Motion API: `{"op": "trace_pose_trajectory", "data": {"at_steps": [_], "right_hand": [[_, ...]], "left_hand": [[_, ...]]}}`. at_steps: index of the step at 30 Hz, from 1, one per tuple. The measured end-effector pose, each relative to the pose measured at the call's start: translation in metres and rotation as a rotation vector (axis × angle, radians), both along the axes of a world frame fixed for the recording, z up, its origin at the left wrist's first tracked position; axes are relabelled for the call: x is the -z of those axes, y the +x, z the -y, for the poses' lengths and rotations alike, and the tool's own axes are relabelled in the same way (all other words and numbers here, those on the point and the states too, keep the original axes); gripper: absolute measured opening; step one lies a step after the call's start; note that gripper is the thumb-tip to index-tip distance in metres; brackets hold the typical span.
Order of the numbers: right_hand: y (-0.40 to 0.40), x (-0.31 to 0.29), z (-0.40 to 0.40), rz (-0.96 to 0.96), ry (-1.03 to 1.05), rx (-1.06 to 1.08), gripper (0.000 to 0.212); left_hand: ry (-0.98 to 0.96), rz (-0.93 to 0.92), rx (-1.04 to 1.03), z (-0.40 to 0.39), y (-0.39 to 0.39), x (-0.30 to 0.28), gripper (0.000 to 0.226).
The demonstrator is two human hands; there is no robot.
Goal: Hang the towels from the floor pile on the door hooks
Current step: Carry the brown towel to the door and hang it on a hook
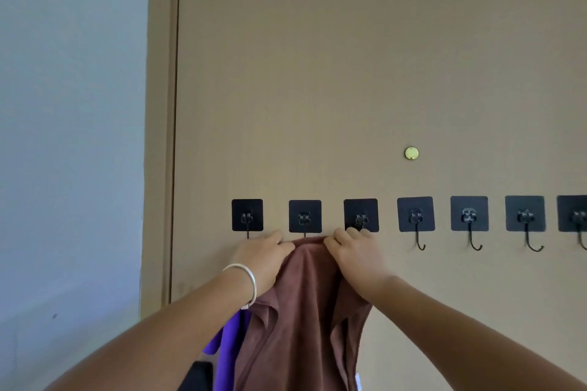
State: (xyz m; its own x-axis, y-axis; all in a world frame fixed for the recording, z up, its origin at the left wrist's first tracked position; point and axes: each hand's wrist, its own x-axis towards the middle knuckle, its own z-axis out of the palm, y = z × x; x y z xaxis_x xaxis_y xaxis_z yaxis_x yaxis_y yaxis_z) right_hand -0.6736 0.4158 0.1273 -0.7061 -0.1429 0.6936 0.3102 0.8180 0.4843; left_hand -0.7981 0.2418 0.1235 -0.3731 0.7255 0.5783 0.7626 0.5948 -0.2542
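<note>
A brown towel (301, 320) hangs down the tan door (317, 73), its top edge bunched right under the second black adhesive hook (305, 216). My left hand (262, 259) pinches the towel's top on the left, and my right hand (354, 255) pinches it on the right. The hook's metal tip is hidden behind the cloth. A purple towel (227, 343) hangs lower left, under the first hook (247, 215), partly behind my left arm. My right fingers cover the bottom of the third hook (360, 215).
Several more black hooks run to the right, such as one bare hook (416, 216) and another bare hook (469, 214). A brass peephole (411, 153) sits above them. The door frame (168, 136) and a pale wall (70, 136) are on the left.
</note>
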Motion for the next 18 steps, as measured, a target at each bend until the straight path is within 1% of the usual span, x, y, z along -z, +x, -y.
{"op": "trace_pose_trajectory", "data": {"at_steps": [1,3,5,7,8,10,13,15,16,18], "right_hand": [[-0.001,0.005,0.001,-0.005,0.008,0.001,0.023],[-0.003,0.015,0.003,0.046,-0.013,0.045,0.018],[-0.004,0.022,0.006,0.087,-0.003,0.087,0.020],[-0.002,0.023,0.014,0.081,0.001,0.099,0.021],[-0.003,0.024,0.017,0.054,-0.018,0.084,0.022],[-0.006,0.030,0.021,0.033,-0.124,0.051,0.025],[-0.016,0.051,0.024,0.086,-0.444,-0.012,0.031],[-0.020,0.067,0.024,0.069,-0.642,-0.091,0.036],[-0.021,0.074,0.025,0.068,-0.706,-0.115,0.035],[-0.020,0.082,0.026,0.121,-0.715,-0.124,0.030]], "left_hand": [[0.006,-0.012,0.003,-0.001,0.001,0.003,0.043],[0.021,-0.067,0.022,-0.004,0.003,0.010,0.040],[0.031,-0.150,0.031,-0.007,0.005,0.016,0.035],[0.015,-0.146,0.022,-0.011,0.011,0.019,0.032],[0.007,-0.086,0.020,-0.013,0.014,0.020,0.031],[0.006,0.105,0.021,-0.016,0.019,0.022,0.029],[0.047,0.335,0.080,-0.015,0.020,0.031,0.025],[0.098,0.474,0.114,-0.012,0.019,0.041,0.023],[0.114,0.533,0.130,-0.011,0.018,0.046,0.024],[0.108,0.637,0.161,-0.007,0.017,0.051,0.025]]}}
